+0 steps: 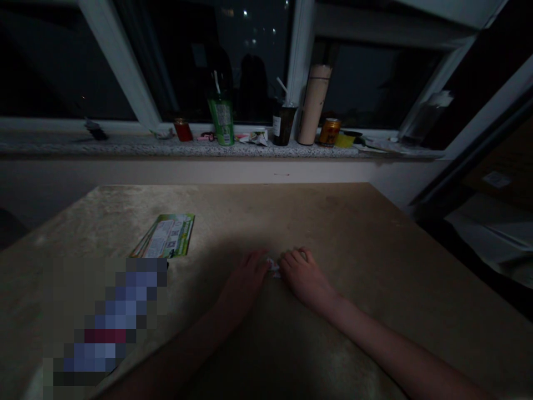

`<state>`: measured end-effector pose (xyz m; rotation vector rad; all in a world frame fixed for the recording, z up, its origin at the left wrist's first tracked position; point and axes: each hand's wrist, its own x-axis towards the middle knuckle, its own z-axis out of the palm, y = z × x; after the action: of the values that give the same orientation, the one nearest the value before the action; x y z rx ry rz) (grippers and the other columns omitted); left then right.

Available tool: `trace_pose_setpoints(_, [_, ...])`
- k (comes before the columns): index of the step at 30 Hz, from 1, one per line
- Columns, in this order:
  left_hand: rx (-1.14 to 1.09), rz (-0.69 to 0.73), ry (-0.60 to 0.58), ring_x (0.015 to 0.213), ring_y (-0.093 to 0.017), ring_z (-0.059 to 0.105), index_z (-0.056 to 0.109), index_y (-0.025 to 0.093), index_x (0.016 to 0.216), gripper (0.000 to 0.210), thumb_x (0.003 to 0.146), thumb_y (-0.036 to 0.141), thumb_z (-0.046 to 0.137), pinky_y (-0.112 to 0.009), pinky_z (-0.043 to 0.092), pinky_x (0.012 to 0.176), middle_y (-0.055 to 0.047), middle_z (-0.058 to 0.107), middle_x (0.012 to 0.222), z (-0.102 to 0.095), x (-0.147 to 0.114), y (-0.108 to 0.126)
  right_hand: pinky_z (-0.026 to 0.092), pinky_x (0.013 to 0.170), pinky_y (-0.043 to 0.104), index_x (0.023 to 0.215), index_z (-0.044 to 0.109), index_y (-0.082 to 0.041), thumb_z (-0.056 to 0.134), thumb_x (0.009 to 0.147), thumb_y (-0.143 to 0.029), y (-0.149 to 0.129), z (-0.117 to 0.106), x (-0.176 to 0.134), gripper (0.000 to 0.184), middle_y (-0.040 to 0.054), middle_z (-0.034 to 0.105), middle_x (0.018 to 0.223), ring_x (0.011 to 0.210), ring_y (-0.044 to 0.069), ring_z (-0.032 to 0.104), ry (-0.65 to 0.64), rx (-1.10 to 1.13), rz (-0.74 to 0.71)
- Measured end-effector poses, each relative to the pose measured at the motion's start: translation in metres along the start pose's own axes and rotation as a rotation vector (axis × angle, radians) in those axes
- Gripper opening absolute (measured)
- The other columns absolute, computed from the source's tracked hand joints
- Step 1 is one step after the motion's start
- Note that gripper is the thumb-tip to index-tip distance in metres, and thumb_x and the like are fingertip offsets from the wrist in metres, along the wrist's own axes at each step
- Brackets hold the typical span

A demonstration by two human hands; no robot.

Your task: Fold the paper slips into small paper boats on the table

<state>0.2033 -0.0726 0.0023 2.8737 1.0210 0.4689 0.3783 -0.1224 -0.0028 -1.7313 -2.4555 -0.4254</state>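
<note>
The right hand [300, 273] and left hand [250, 271] rest on the surface [333, 216], fingers half curled around a small white wrapper [273, 267] between them, about midway between the left and right edges. I can't tell whether either one grips it. Off toward the far-left corner lie fanned green-and-white packets [169, 236]; a blurred blue item [125, 311] sits nearer the left edge. Past the far edge, a pink tumbler [314, 105] stands on the speckled windowsill [137, 147].

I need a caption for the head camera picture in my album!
Left hand and right hand flank a small white scrap on the table below a speckled windowsill.
</note>
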Motion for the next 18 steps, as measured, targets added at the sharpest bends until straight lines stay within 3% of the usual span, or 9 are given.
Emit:
trace_pose_setpoints(4, [0.082,0.1,-0.072,0.116,-0.026,0.053,0.059,0.015,0.113,0.036,0.088,0.0,0.038,-0.043,0.042,0.097,-0.012,0.059,0.122,-0.003,-0.006,0.018,0.033,0.096,0.043,0.097,0.06,-0.014,0.049,0.09,-0.015,-0.001,-0.003,0.002,0.013,0.0083,0.061,0.093,0.093,0.025,0.051,0.001,-0.047,-0.062])
trace_pose_setpoints(7, [0.135,0.086,-0.091,0.12,-0.028,0.05,0.055,0.009,0.122,0.042,0.085,0.001,0.036,-0.043,0.045,0.094,-0.017,0.053,0.131,-0.001,-0.02,0.035,0.034,0.096,0.043,0.098,0.061,-0.015,0.049,0.09,-0.015,-0.001,-0.004,0.004,0.014,0.009,0.061,0.093,0.093,0.025,0.051,0.014,-0.071,-0.099])
trace_pose_setpoints(13, [0.164,-0.013,-0.076,0.125,-0.034,0.044,0.042,0.003,0.135,0.064,0.084,0.041,0.051,-0.048,0.039,0.1,-0.02,0.044,0.139,0.003,-0.051,0.05,0.036,0.096,0.043,0.097,0.061,-0.015,0.051,0.088,-0.014,0.001,-0.004,0.006,0.013,0.0079,0.061,0.094,0.093,0.024,0.052,-0.013,-0.059,-0.105])
trace_pose_setpoints(18, [0.15,-0.004,-0.079,0.128,-0.034,0.039,0.039,0.005,0.138,0.067,0.085,0.045,0.051,-0.048,0.032,0.104,-0.018,0.039,0.143,0.003,-0.054,0.048,0.036,0.094,0.042,0.095,0.06,-0.014,0.051,0.089,-0.015,0.003,-0.003,0.008,0.011,0.0075,0.061,0.093,0.092,0.024,0.052,-0.011,-0.044,-0.12])
